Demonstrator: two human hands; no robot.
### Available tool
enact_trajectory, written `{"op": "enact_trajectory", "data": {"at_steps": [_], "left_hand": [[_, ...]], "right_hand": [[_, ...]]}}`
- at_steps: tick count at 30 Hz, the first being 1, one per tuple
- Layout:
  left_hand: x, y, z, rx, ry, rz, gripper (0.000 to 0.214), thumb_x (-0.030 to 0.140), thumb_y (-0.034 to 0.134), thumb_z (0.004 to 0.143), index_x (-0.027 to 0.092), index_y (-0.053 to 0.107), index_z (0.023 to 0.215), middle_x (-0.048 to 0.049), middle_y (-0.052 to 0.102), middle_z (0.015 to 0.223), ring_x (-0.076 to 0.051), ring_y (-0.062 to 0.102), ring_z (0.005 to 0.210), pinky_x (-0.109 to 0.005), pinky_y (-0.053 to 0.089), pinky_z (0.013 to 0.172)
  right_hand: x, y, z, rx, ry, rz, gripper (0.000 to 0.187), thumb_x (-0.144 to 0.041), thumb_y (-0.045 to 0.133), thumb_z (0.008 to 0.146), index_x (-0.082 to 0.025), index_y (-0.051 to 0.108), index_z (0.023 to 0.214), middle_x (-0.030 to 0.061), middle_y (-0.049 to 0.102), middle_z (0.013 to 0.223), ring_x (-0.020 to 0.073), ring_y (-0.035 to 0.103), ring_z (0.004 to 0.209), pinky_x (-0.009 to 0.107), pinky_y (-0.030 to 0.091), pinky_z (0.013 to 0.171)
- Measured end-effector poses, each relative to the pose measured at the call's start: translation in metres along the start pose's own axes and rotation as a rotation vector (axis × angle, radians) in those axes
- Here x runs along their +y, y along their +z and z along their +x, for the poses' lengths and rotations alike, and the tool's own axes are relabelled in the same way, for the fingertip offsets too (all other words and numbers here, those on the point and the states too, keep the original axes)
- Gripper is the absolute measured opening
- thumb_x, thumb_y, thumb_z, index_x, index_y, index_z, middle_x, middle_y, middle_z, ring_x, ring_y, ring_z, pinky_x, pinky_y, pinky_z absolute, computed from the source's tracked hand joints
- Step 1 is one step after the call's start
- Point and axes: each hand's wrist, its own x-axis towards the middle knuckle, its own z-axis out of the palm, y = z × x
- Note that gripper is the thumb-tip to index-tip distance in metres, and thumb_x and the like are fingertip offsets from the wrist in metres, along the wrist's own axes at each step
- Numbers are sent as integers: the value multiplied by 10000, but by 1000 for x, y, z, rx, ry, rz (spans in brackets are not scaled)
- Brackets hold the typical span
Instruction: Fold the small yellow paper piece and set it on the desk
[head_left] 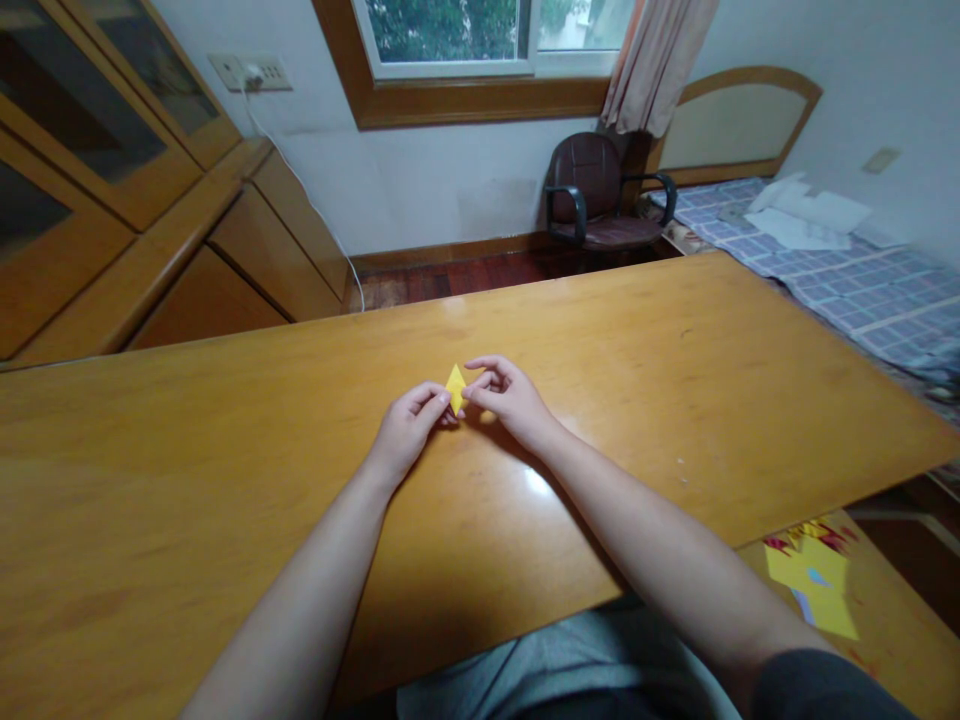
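Together, left hand and right hand, each grip pinching folded yellow paper, above wooden table

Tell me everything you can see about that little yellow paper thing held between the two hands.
The yellow paper piece is small and folded into a pointed, diamond-like shape, looking like thin origami paper. It stands tip up over the wooden table, near its middle. The left hand pinches its left edge and the right hand its right edge with fingertips. Its lower part is hidden.
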Motion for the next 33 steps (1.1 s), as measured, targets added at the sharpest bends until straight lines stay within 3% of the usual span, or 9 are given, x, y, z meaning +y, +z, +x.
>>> {"op": "enact_trajectory", "data": {"at_steps": [8,18,27,33], "left_hand": [[0,0,-2,-2,-62,56,289,437,663,812,161,672,727,-31,706,701,-154,653,653,-259,514,691],[2,2,-1,29,-36,53,308,458,675,801,168,659,699,-29,706,685,-147,646,637,-254,510,676],[0,0,-1,-43,-59,74,317,459,717,773,165,633,686,-56,739,715,-166,668,669,-285,512,720],[-2,-2,-1,-56,-56,65,321,462,703,787,163,635,693,-69,748,742,-178,675,686,-297,515,722]], "right_hand": [[-2,1,-1,-43,11,3,383,-256,762,693,-191,588,1028,-55,645,675,95,568,583,237,421,609],[0,1,0,-75,18,14,400,-274,770,694,-207,588,1043,-42,663,738,101,590,632,246,449,650],[-1,1,0,-34,-12,16,401,-254,770,692,-211,587,1046,-57,641,711,91,575,616,241,447,657],[-1,2,0,-77,8,52,449,-262,769,690,-219,555,1083,-58,644,730,100,598,643,243,467,655]]}}
